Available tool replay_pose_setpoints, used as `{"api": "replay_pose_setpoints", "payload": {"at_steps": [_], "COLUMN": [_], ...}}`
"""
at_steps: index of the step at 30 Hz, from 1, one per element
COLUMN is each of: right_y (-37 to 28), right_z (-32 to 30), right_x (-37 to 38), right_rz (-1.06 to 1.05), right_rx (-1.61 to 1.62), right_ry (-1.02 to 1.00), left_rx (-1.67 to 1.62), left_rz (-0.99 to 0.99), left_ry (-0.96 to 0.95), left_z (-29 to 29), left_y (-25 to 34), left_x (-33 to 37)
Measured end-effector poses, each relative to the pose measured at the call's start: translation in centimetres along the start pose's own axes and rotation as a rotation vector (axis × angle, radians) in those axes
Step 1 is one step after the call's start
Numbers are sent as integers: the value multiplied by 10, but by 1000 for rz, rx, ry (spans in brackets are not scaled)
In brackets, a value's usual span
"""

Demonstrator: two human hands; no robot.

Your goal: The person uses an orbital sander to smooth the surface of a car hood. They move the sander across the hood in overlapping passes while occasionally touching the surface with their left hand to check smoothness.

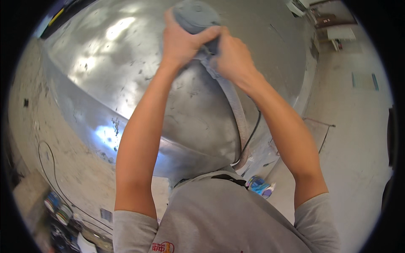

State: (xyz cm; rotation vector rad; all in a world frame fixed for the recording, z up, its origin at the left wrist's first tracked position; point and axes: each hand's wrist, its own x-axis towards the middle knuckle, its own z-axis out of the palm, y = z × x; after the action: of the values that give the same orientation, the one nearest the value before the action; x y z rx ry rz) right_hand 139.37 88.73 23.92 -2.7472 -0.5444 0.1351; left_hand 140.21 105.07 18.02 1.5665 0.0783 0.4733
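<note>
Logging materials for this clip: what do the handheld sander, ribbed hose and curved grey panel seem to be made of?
Handheld sander: probably matt grey plastic, from its dull top.
Ribbed hose: likely flexible plastic, dull; it curves smoothly.
Curved grey panel: perhaps metal or something coated, semi-gloss with bright, blurred reflections.

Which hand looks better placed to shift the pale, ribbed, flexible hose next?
Probably the right hand: it sits beside the pale, ribbed, flexible hose, while the left hand is against the round head of the grey power tool.

Tool [196,17] at top centre over the panel [198,114]; hose [233,99] below it; cans [64,214] at lower left.
</note>
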Motion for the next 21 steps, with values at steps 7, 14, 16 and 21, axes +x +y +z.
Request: {"api": "replay_pose_setpoints", "payload": {"at_steps": [7, 14, 16, 21], "right_y": [-17, -14, -11, -1], "right_z": [-8, -3, -1, -6], "right_x": [-22, -6, -18, -44], "right_rz": [37, -77, -20, -25], "right_rx": [30, 55, 43, 34], "right_ry": [-152, 106, -68, -214], "left_rx": [-8, -91, -74, 63], "left_rz": [-49, 27, 20, -106], "left_ry": [9, -27, 26, 60], "left_z": [0, -6, -5, 1], "left_y": [18, -8, -11, -7], "left_x": [-36, 2, -24, -78]}}
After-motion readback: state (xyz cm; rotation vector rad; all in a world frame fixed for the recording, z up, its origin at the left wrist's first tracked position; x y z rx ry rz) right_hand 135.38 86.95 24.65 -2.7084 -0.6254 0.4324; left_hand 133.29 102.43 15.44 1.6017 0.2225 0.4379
